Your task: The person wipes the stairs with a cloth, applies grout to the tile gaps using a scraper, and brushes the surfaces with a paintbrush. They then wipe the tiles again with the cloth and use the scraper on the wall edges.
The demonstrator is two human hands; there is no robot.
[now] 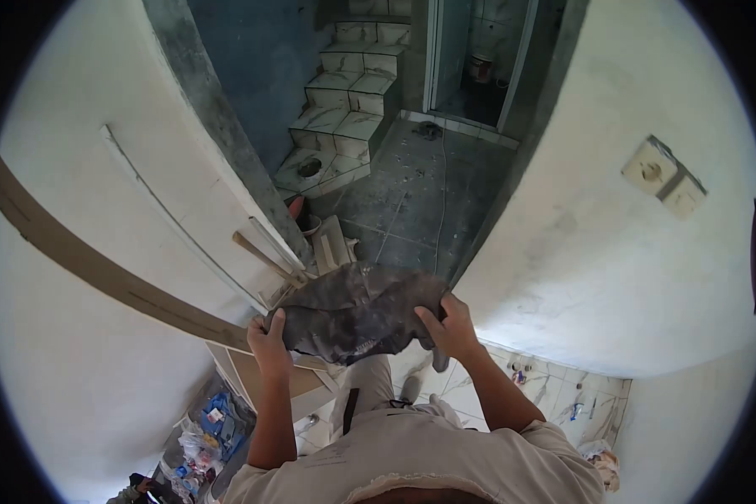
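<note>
A dark grey, stained cloth (357, 307) is stretched between my two hands in front of my body. My left hand (268, 340) grips its left end, thumb on top. At the right end my right hand (451, 326) pinches the cloth between thumb and fingers, and a narrow piece of it hangs below that hand. The cloth sags a little in the middle and hides part of the floor beneath it.
Tiled steps (344, 122) rise beyond the doorway, beside a grey tiled floor (403, 197) with a cable. A wooden-handled tool (264, 256) leans at the left wall. Plastic bags (201, 449) lie lower left. Sockets (651, 170) are on the right wall.
</note>
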